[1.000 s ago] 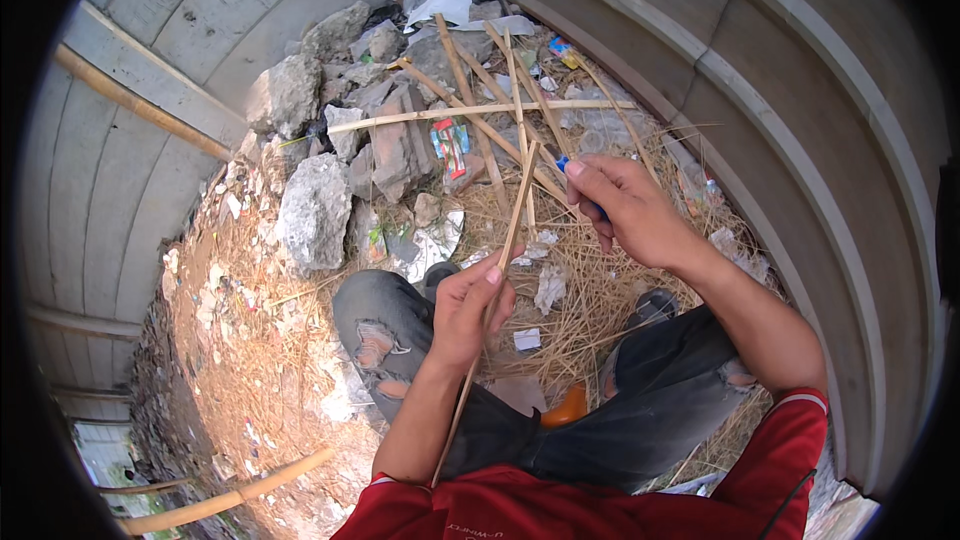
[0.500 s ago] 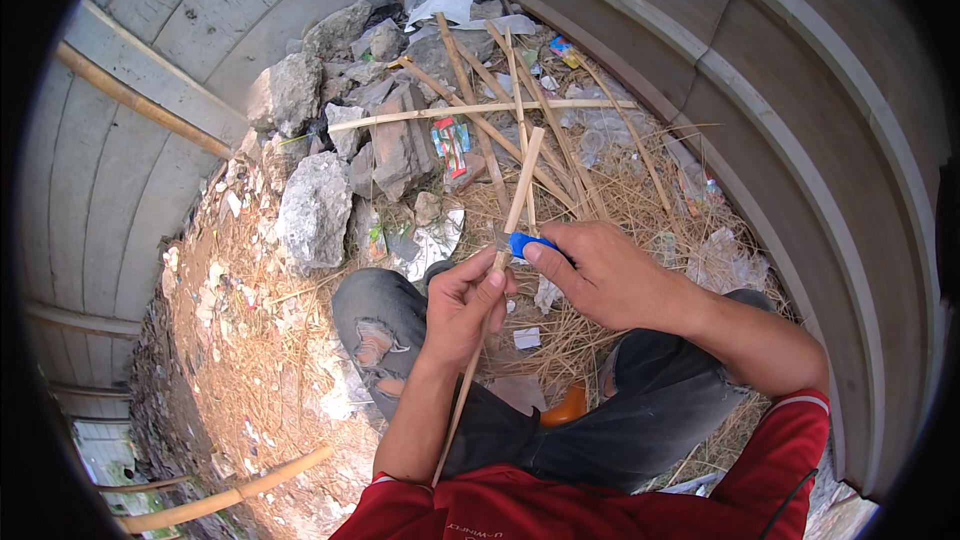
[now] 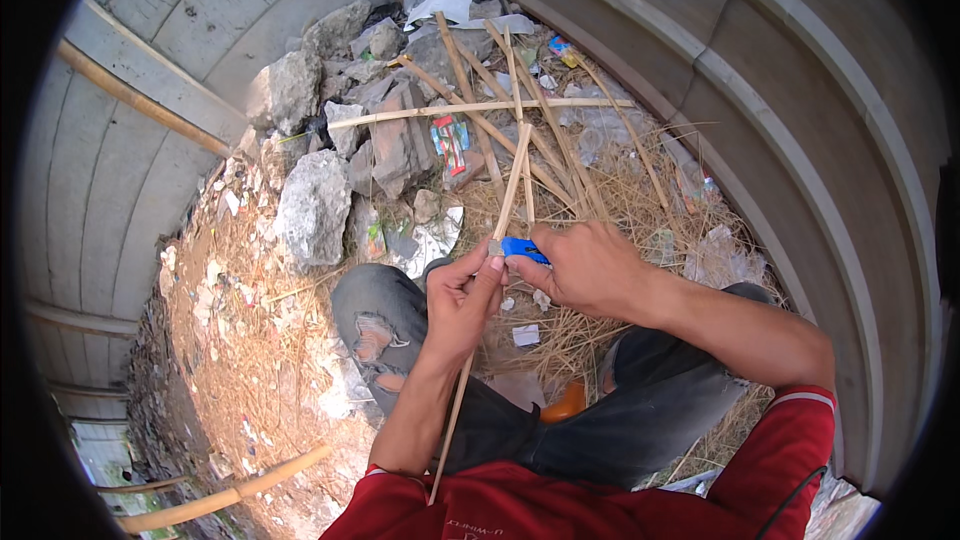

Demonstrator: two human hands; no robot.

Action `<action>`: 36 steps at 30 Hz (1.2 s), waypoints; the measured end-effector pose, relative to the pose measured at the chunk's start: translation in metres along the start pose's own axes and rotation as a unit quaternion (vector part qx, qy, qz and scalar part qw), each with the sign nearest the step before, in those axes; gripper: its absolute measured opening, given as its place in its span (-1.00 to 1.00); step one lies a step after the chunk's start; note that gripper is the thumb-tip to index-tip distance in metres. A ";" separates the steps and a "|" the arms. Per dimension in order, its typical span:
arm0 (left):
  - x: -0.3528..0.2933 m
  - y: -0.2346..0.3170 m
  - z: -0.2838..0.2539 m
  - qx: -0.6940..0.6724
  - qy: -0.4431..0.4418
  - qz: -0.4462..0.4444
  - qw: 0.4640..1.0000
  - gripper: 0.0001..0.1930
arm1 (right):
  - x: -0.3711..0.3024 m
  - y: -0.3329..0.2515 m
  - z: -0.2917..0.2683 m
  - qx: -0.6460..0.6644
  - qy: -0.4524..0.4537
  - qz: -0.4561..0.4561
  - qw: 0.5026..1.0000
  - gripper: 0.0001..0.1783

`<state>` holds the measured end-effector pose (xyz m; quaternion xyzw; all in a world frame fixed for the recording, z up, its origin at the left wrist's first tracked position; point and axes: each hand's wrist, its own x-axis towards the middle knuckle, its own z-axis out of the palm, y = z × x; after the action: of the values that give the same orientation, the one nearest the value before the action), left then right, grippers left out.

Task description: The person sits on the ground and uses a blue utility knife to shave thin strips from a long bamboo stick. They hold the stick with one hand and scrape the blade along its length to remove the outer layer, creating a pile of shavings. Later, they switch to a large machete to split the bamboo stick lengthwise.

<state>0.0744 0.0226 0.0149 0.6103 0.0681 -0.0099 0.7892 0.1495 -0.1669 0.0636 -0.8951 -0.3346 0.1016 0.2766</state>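
A long pale bamboo strip [image 3: 513, 185] runs from my lap up past my hands, leaning slightly right at its far end. My left hand [image 3: 462, 302] is closed around its middle, thumb on top. In my right hand [image 3: 600, 268] is a blue utility knife [image 3: 524, 249], gripped between thumb and bent fingers. Its blade end meets the strip just beyond my left thumb; how deep the edge sits cannot be made out. Both hands are close together above my bent legs.
Several bamboo strips [image 3: 465, 112] lie crossed over rocks [image 3: 313, 208] and litter ahead. Dry straw [image 3: 570, 340] covers the ground. A corrugated metal wall [image 3: 800, 140] rises at right, grey panels [image 3: 130, 210] at left. A bamboo piece [image 3: 230, 493] lies at lower left.
My right hand and the knife have shifted slightly left and down, toward my left thumb. The strip's far end has swung a little left.
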 end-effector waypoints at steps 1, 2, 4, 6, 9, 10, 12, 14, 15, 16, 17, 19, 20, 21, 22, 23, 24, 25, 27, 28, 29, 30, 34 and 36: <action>0.001 0.000 0.000 0.005 0.008 0.001 1.000 -0.76 | 0.002 0.002 0.001 -0.003 0.004 0.000 1.000 -0.46; 0.001 0.001 -0.001 0.017 0.007 0.004 1.000 -0.74 | 0.003 0.002 0.001 -0.023 0.018 -0.007 1.000 -0.46; 0.004 0.003 -0.003 0.040 0.005 0.011 0.999 -0.71 | 0.007 0.004 0.001 -0.061 0.047 -0.023 0.997 -0.46; 0.007 0.003 -0.001 0.044 0.017 0.033 0.998 -0.67 | 0.013 0.010 0.003 -0.080 0.071 -0.039 0.994 -0.45; 0.014 0.009 0.002 0.029 0.024 0.042 0.998 -0.62 | 0.022 0.016 0.007 -0.133 0.101 -0.048 0.985 -0.44; 0.014 0.011 0.003 0.021 0.025 0.041 0.999 -0.60 | 0.025 0.018 0.005 -0.155 0.110 -0.049 0.980 -0.43; -0.013 0.004 -0.002 0.050 -0.002 0.009 0.999 -0.61 | 0.055 0.048 -0.027 -0.153 0.281 0.044 0.946 -0.46; -0.032 -0.004 -0.008 0.053 -0.023 -0.002 0.998 -0.61 | 0.057 0.073 -0.090 -0.138 0.290 0.144 0.936 -0.45; -0.037 -0.010 -0.016 0.041 -0.020 -0.001 0.999 -0.62 | 0.055 0.073 -0.090 -0.111 0.295 0.120 0.941 -0.46; -0.037 -0.012 -0.023 0.029 -0.016 -0.001 0.999 -0.62 | 0.047 0.069 -0.085 -0.084 0.299 0.096 0.946 -0.46; -0.031 -0.012 -0.027 0.016 -0.003 0.005 1.000 -0.63 | 0.037 0.065 -0.075 -0.057 0.296 0.075 0.951 -0.46; -0.023 -0.006 -0.025 -0.016 0.008 0.014 1.000 -0.63 | 0.026 0.044 -0.059 -0.022 0.212 0.064 0.975 -0.47; -0.022 -0.002 -0.026 -0.027 0.013 0.020 0.999 -0.63 | 0.023 0.032 -0.049 0.000 0.173 0.057 0.983 -0.47; -0.018 -0.001 -0.026 -0.032 0.004 0.023 0.999 -0.64 | 0.021 0.024 -0.040 0.025 0.146 0.033 0.988 -0.49; -0.018 0.000 -0.026 -0.027 0.008 0.021 0.999 -0.64 | 0.019 0.017 -0.031 0.051 0.118 0.009 0.992 -0.51; -0.017 0.000 -0.025 -0.023 0.010 0.019 1.000 -0.64 | 0.018 0.008 -0.024 0.051 0.093 -0.005 0.994 -0.51; -0.017 -0.001 -0.024 -0.020 0.010 0.013 1.000 -0.64 | 0.015 0.001 -0.016 0.052 0.068 -0.016 0.996 -0.51; -0.016 -0.001 -0.023 -0.022 0.008 0.011 1.000 -0.64 | 0.012 -0.006 -0.009 0.054 0.043 -0.028 0.997 -0.51; -0.015 0.000 -0.021 -0.027 0.001 0.006 1.000 -0.63 | 0.008 -0.013 0.001 0.033 0.001 -0.034 0.999 -0.50; -0.014 -0.001 -0.020 -0.009 0.009 0.005 1.000 -0.63 | 0.007 -0.016 0.005 0.023 -0.020 -0.036 0.999 -0.50; -0.015 -0.002 -0.019 0.010 0.019 0.006 1.000 -0.62 | 0.007 -0.021 0.005 0.040 -0.038 0.006 0.998 -0.48; -0.016 -0.003 -0.018 0.029 0.028 0.007 0.999 -0.62 | 0.010 -0.016 0.006 0.027 -0.020 0.019 0.999 -0.48; -0.036 -0.007 -0.014 0.087 0.027 -0.008 0.996 -0.62 | 0.053 0.062 -0.042 -0.063 0.180 0.091 0.977 -0.44; -0.047 -0.010 -0.015 0.083 0.000 -0.003 0.997 -0.62 | 0.052 0.093 -0.081 -0.015 0.216 0.154 0.964 -0.42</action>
<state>0.0254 0.0315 0.0070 0.6738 0.0683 -0.0180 0.7355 0.2685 -0.2254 0.0787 -0.9405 -0.1261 -0.0579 0.3103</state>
